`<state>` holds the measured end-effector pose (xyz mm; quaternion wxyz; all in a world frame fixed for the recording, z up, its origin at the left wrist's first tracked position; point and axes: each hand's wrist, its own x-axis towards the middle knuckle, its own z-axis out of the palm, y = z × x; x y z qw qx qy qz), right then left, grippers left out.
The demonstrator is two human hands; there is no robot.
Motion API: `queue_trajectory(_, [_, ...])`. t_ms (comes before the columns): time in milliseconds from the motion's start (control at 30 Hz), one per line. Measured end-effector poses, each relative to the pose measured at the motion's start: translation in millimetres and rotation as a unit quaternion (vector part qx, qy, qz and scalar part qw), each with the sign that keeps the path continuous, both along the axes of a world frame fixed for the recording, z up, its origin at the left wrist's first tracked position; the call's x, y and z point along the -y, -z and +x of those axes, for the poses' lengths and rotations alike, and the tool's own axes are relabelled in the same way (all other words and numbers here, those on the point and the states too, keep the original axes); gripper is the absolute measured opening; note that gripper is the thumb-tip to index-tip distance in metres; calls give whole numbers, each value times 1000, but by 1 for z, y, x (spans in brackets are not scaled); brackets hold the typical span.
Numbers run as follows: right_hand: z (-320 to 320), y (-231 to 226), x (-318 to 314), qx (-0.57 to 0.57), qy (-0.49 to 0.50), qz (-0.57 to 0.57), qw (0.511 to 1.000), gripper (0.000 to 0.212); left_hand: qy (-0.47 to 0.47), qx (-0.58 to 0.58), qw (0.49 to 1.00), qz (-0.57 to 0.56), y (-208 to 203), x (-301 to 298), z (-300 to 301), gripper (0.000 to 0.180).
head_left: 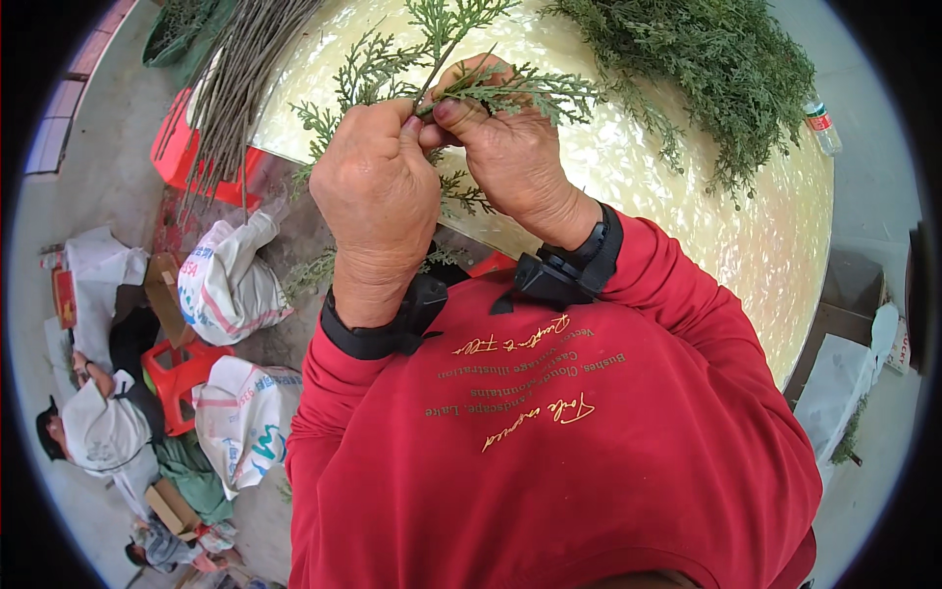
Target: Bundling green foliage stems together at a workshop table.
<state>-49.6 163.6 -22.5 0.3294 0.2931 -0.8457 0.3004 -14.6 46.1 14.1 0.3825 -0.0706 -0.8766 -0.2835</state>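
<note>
My left hand [378,182] and my right hand [515,162] meet over the near edge of a shiny cream table [726,265]. Between them is an evergreen sprig [368,74] with flat, scaly green leaves, which looks like cypress. The left fingers are closed around its stem. My right thumb and fingers pinch the sprig close beside them, with a leafy side shoot [540,90] sticking out to the right. The exact grip points are partly hidden by the fingers. More leaves hang below the hands. Dark bands wrap both my wrists.
A large heap of evergreen branches [697,79] covers the table's far right, near a plastic bottle [822,133]. At the far left lie long thin bare sticks [245,79] over a red stool [175,147]. White sacks [231,285] and other people [103,422] are at lower left.
</note>
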Motion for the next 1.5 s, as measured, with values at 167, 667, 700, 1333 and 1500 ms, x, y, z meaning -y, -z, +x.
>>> queue_trajectory(167, [3, -1, 1, -49, -4, 59, 997, 13, -1, 0, 1000, 15, 0, -1, -1, 11])
queue_trajectory(667, [-2, -26, -5, 405, -202, -355, 818, 12, 13, 3, 1000, 26, -6, 7, 1, 11])
queue_trajectory(700, [-2, -26, -5, 405, -204, -348, 821, 12, 15, 9, 999, 30, -6, 7, 1, 11])
queue_trajectory(1333, [-3, -23, -3, 469, -304, -453, 695, 17, 29, 40, 994, 98, -5, 5, -1, 6])
queue_trajectory(1500, [-9, -17, -7, 445, -271, -398, 755, 16, 41, 43, 994, 89, -5, 4, -1, 4])
